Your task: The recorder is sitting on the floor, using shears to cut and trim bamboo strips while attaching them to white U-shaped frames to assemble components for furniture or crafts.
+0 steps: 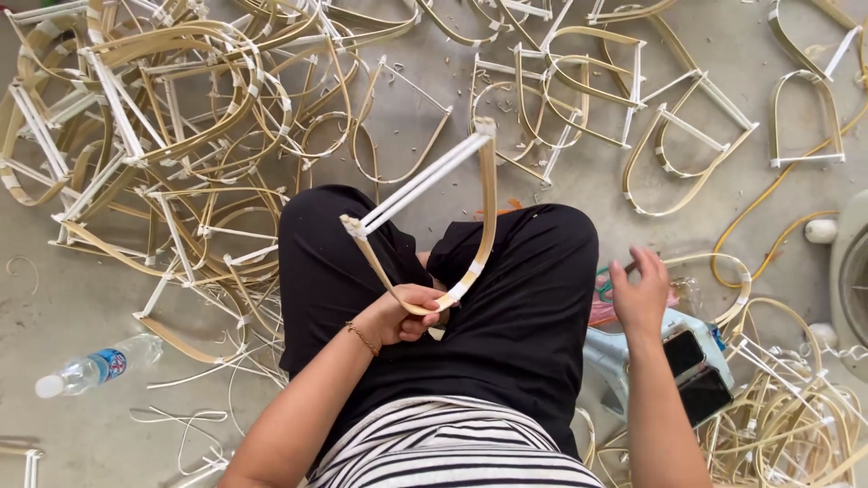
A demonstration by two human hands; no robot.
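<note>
My left hand (404, 314) grips the curved bottom of a U-shaped bamboo frame (488, 194) closed by a white crossbar (425, 178), holding it upright over my lap in black trousers. My right hand (640, 291) reaches down to my right, fingers bent, over a cluttered spot with a green-handled tool (604, 283) and pink plastic (604, 310). I cannot tell whether it holds anything.
Heaps of similar bamboo frames (172, 117) cover the concrete floor at left, ahead and at right. A plastic water bottle (95, 366) lies at lower left. Two phones (694, 370) rest on a pale blue object by my right hip. A yellow cable (768, 194) and a fan base (850, 280) lie at right.
</note>
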